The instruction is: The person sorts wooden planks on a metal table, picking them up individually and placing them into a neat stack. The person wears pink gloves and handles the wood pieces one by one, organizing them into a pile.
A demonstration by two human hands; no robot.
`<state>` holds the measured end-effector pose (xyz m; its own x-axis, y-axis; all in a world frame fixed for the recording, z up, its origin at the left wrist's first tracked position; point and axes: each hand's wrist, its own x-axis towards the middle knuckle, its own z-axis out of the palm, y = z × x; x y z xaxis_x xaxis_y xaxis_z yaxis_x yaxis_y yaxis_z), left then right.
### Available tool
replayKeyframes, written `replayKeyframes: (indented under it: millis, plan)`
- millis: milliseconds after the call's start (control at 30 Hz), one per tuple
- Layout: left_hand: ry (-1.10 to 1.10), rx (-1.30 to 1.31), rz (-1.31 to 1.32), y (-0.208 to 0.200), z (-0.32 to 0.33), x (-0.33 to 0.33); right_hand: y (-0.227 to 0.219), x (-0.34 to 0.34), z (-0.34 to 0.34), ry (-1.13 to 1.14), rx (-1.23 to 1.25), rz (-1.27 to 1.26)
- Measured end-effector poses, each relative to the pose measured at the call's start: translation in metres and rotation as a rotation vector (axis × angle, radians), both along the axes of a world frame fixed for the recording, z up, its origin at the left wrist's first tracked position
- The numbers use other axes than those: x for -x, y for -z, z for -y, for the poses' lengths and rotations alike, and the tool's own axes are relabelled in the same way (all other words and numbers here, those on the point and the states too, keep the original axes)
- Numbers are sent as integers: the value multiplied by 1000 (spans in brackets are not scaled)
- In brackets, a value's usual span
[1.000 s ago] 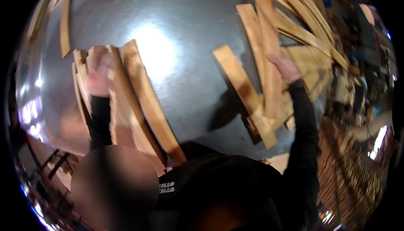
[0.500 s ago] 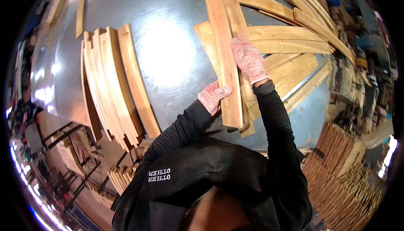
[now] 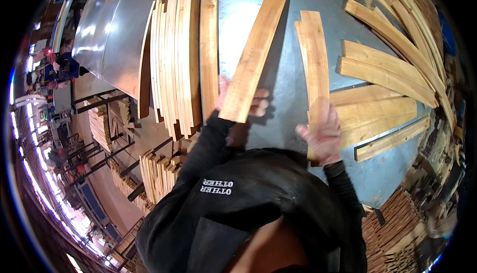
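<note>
My gloved left hand (image 3: pixel 259 103) is closed round the lower end of a flat wooden slat (image 3: pixel 256 54); the wood covers its palm and fingers stick out on the right. The slat is tilted, its far end leaning right above the metal table. My gloved right hand (image 3: pixel 324 136) is open, thumb apart, over the near end of other wooden slats (image 3: pixel 315 59); whether it touches them I cannot tell. Left of my left hand stands a row of slats on edge (image 3: pixel 174 59), with a single slat (image 3: pixel 209 44) beside it.
More slats (image 3: pixel 377 111) lie fanned out across the right of the metal table (image 3: pixel 283 119). Curved slats (image 3: pixel 402 49) pile up at the far right. Stacked wood (image 3: pixel 392 223) stands below the table at right, and further bundles (image 3: pixel 156 171) sit on racks at left.
My left hand has moved left with one slat, away from the others. My right hand has come off that slat and moved down toward me. The view has shifted, too.
</note>
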<state>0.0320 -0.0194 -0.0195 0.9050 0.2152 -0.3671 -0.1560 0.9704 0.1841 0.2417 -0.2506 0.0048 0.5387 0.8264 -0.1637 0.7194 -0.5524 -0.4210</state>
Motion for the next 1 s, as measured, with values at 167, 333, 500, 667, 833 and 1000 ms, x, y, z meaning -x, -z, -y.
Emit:
replayKeyframes:
  millis: [167, 333, 500, 667, 833, 1000]
  plan:
    - [394, -376, -500, -96, -40, 32, 20, 29, -12, 114, 185, 201]
    - [131, -481, -384, -114, -79, 44, 7, 16, -23, 130, 95, 71]
    - [-67, -1042, -700, -109, -264, 52, 21, 22, -30, 228, 211, 115]
    - [-495, -905, -931, -57, -492, 77, 6, 23, -36, 187, 291, 80]
    - [186, -1573, -1933, 6, -598, 106, 26, 23, -26, 229, 264, 117]
    - [-624, -1551, -1106, -36, -397, -8, -25, 5, -55, 444, -129, -840]
